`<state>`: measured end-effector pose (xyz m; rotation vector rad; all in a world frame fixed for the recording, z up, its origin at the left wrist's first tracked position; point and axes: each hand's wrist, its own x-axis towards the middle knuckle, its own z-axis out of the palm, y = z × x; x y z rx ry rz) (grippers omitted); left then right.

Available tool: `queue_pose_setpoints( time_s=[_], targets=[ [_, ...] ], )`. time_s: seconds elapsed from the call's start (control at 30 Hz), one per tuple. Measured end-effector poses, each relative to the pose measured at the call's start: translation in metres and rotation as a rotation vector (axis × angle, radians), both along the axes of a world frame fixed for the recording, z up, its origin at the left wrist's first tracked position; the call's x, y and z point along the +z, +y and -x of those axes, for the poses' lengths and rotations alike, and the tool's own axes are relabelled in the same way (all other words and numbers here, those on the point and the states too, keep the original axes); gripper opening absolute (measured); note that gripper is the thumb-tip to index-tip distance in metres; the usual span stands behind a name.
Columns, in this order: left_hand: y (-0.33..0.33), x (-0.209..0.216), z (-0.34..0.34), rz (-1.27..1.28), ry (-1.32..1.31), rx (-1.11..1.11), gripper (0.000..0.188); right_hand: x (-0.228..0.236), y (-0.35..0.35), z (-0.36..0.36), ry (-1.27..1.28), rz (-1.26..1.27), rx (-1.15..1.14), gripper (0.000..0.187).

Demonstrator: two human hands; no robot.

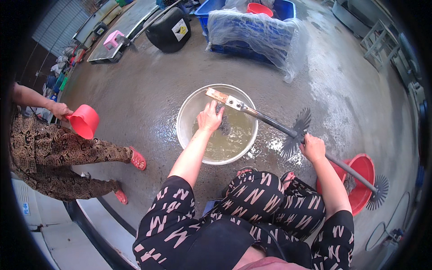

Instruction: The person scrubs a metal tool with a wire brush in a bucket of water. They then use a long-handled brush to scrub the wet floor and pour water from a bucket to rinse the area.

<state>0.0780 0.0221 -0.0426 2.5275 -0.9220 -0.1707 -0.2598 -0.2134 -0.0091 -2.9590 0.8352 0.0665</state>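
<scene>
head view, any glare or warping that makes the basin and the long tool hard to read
Head view: fisheye bends the floor edges and darkens the corners; the wet concrete floor glares beside the metal basin; murky water hides the left hand's scrubber; the long tool under the right hand stays sharp.

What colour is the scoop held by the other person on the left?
Red scoop, plain with no pattern; the head view shows it clearly.

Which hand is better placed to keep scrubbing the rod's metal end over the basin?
Probably the left. The left hand already holds a dark scrubber in the basin, right beside the rod's metal end. The right hand grips the rod mid-shaft, steadying it.
</scene>
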Motion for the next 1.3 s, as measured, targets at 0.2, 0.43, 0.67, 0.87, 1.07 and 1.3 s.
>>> queue_pose_setpoints(
  time_s=[0.2,0.43,0.67,0.87,1.07,1.3],
  targets=[
    [0.024,-0.098,0.006,-0.598,0.269,-0.054,0.076,0.009,-0.003,-0.009,0.015,-0.050,-0.009,0.031],
    [0.016,0.027,0.032,-0.107,0.280,-0.370,0.057,0.010,-0.008,-0.009,-0.032,-0.115,-0.026,0.028],
    [-0.055,0.083,0.097,0.079,-0.168,-0.227,0.031,0.022,-0.009,-0.012,0.051,-0.173,-0.029,0.029],
    [-0.062,0.075,0.096,0.093,-0.295,-0.087,0.038,0.025,-0.011,-0.013,0.039,-0.201,-0.020,0.028],
    [-0.057,0.061,0.087,0.256,-0.257,-0.190,0.044,0.034,-0.021,-0.020,0.110,-0.344,-0.061,0.029],
    [-0.081,0.066,0.110,0.125,-0.269,-0.135,0.017,0.033,-0.030,-0.025,0.161,-0.495,-0.118,0.032]
  ],
)
